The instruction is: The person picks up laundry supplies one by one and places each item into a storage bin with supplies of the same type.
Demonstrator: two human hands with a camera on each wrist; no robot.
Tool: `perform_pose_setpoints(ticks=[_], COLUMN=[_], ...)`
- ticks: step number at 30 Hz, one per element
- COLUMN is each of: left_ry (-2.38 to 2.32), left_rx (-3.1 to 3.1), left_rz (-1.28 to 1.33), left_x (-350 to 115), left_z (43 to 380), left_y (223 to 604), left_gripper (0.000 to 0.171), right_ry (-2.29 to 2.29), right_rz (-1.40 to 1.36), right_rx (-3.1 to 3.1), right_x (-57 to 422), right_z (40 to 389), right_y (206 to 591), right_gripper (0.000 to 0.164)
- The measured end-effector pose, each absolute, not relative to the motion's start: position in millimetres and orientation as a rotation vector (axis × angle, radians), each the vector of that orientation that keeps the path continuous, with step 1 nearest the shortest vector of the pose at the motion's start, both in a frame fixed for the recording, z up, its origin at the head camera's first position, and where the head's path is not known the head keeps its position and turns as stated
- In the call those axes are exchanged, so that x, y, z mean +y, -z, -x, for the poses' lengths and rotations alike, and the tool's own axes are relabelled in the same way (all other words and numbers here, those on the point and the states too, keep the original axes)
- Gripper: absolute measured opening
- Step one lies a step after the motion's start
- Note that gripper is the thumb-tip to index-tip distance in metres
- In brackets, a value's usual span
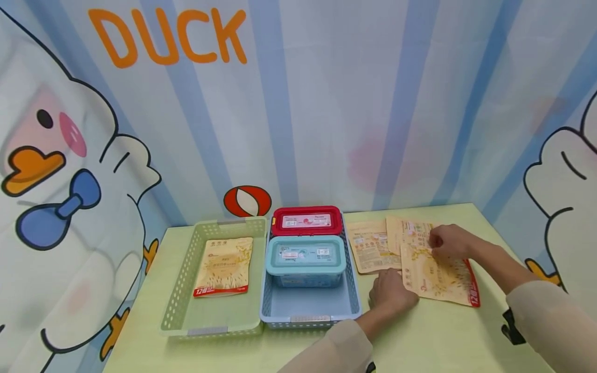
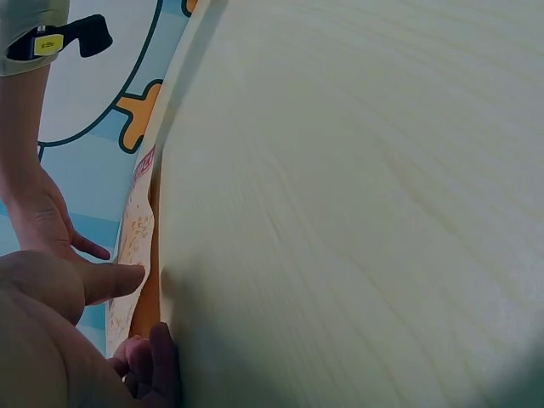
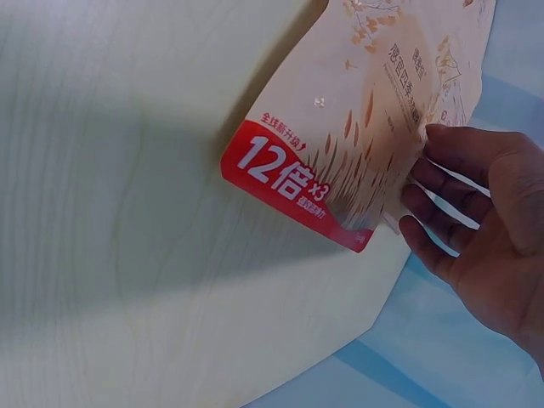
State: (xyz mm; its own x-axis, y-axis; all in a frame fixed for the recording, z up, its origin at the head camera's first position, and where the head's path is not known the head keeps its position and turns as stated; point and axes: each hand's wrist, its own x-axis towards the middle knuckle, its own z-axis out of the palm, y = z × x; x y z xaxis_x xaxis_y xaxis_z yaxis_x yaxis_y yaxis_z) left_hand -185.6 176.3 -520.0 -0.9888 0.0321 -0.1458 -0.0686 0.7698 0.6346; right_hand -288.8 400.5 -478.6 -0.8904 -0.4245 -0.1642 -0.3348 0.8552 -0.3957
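My right hand pinches the upper edge of a flat beige pouch. The right wrist view shows thumb and fingers at that pouch's edge; its red band reads "12". Near the pouch's left edge is my left hand. In the left wrist view the left thumb lies by the pouch's face and the fingers curl below. Whether they pinch its edge is unclear. Two more beige pouches lie behind, partly covered.
A green perforated basket on the left holds one beige pouch. Beside it, a blue basket contains a red-lidded box and a teal-lidded box. Behind the table hangs a striped duck-print cloth.
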Motion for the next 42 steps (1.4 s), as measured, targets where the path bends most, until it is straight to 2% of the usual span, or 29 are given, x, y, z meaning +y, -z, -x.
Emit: perform_pose_setpoints(ticks=[13,22,33,42], left_ry=[-1.086,-1.159,-1.087,-1.15], left_rx=[2.825,2.837,2.816,2.801], left_rz=[-0.021,-0.029,-0.033,0.014], left_x=[174.7,177.0,171.7,169.5], left_z=[187.3,184.5,179.9,181.0], left_y=[535.2,542.4,527.6,526.8], left_gripper=[0.035,0.037,0.029,0.024], right_ry=[0.522,0.525,0.544,0.615], right_rz=[0.606,0.618,0.705,0.787], right_rx=[2.748,2.726,2.761,2.734], right_x=[396.3,399.9,397.1,398.4], right_z=[288.3,286.5,284.8,286.6], right_y=[479.6,482.2,475.5,462.7], right_gripper=[0.004,0.016,0.012,0.018])
